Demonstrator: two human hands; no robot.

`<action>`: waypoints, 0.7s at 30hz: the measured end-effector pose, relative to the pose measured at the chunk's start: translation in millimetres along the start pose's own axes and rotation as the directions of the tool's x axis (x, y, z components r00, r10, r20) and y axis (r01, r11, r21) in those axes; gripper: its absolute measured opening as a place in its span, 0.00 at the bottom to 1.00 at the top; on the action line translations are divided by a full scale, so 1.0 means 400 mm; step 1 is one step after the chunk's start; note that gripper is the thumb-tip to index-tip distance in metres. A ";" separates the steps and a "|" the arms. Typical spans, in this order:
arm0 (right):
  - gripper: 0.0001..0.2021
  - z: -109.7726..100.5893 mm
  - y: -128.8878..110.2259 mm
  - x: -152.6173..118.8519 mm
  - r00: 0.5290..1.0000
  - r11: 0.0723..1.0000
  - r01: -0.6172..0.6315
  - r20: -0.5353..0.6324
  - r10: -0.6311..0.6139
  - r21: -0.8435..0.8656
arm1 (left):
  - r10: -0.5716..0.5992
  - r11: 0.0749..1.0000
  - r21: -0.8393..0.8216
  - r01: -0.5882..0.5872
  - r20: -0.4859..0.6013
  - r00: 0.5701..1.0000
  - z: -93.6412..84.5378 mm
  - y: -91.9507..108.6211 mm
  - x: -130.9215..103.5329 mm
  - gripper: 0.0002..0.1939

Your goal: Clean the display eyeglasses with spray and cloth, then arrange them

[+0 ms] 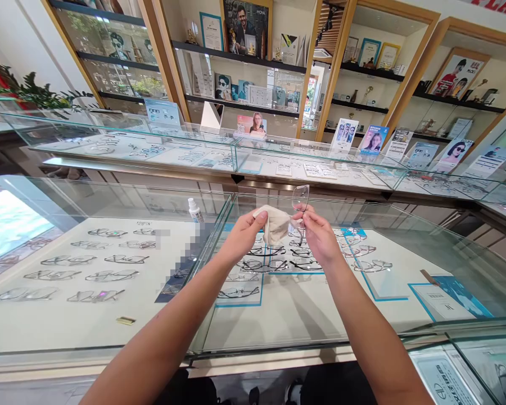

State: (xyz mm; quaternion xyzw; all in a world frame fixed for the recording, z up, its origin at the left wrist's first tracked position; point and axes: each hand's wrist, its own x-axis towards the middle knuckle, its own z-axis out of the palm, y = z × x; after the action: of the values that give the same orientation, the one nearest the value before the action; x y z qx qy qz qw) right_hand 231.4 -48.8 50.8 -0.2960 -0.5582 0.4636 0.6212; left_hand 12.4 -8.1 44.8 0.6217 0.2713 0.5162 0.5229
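Above the glass display case, my left hand pinches a cream cleaning cloth that hangs in loose folds. My right hand grips a pair of eyeglasses with thin frames. One lens stands up above the right fingers; the rest is partly hidden by the fingers and the cloth. The cloth reaches across to the right fingertips, by the lower part of the glasses. A white spray bottle stands on the glass top to the left of my hands.
Under the glass lie rows of eyeglasses at left and more frames below my hands. A second glass display case runs across behind, with upright cards on it. Tall shelves line the wall.
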 end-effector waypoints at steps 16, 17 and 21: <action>0.16 0.043 0.025 -0.012 0.989 0.992 -0.115 0.095 0.111 0.044 | -0.126 0.990 -0.042 0.134 0.162 0.979 0.087 -0.009 -0.046 0.27; 0.16 0.043 0.028 -0.012 0.990 0.993 -0.110 0.096 0.106 0.043 | -0.125 0.989 -0.055 0.136 0.162 0.979 0.087 -0.009 -0.045 0.26; 0.15 0.042 0.032 -0.013 0.990 0.995 -0.095 0.113 0.090 0.040 | -0.141 0.985 -0.076 0.155 0.160 0.977 0.087 -0.007 -0.044 0.26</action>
State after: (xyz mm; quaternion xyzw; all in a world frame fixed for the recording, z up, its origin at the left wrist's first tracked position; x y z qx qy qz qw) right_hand 212.2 -50.9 40.7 -0.2811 -0.5672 0.5200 0.5735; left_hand 39.6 -35.8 38.6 0.6141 0.2529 0.4378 0.6060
